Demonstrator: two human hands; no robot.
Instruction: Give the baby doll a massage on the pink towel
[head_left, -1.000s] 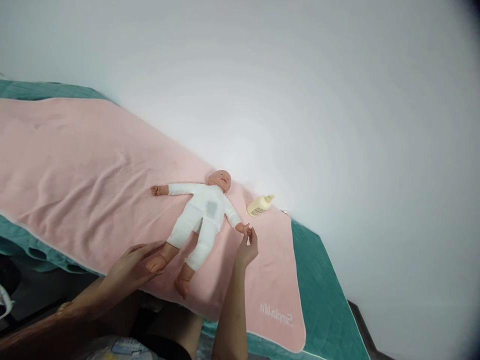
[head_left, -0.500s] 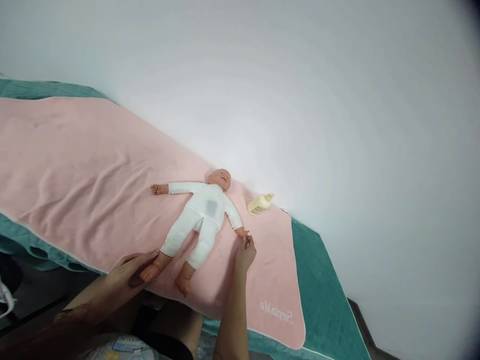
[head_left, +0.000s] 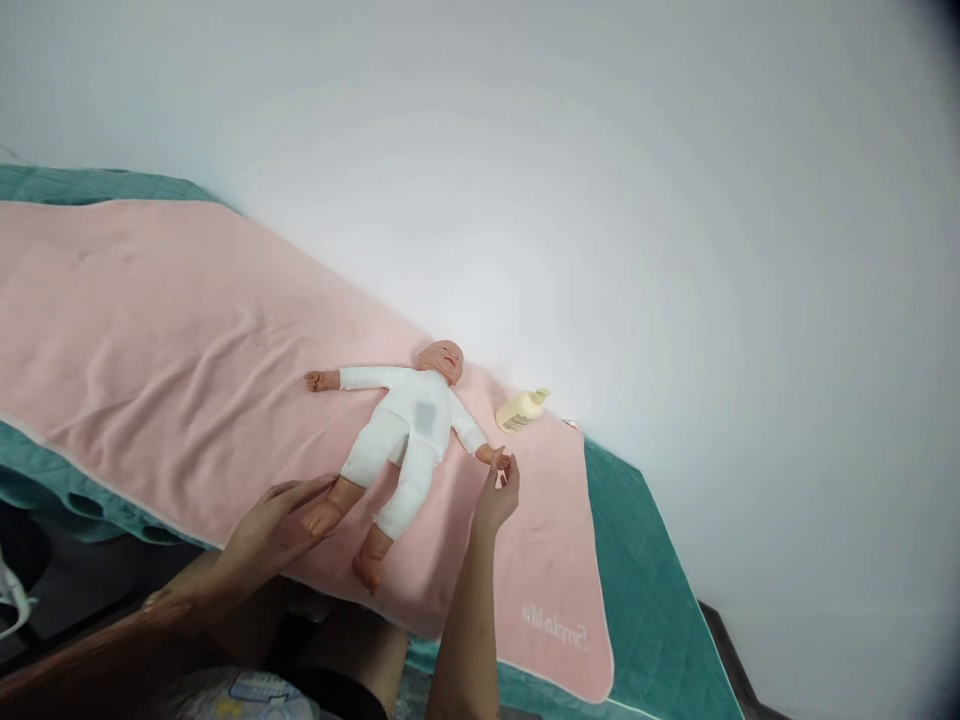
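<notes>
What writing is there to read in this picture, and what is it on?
"Sm... life": white lettering at the corner of the pink towel, seen upside down, first word partly blurred.
Dark label print on the cream bottle: too small to read.
Grey chest patch on the doll: blurred, unreadable.

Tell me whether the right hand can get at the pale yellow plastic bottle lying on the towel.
Probably yes. The right hand pinches the hand of the baby doll in a white suit, and the pale yellow plastic bottle lies just beyond on the pink towel, with only bare cloth between.
</notes>
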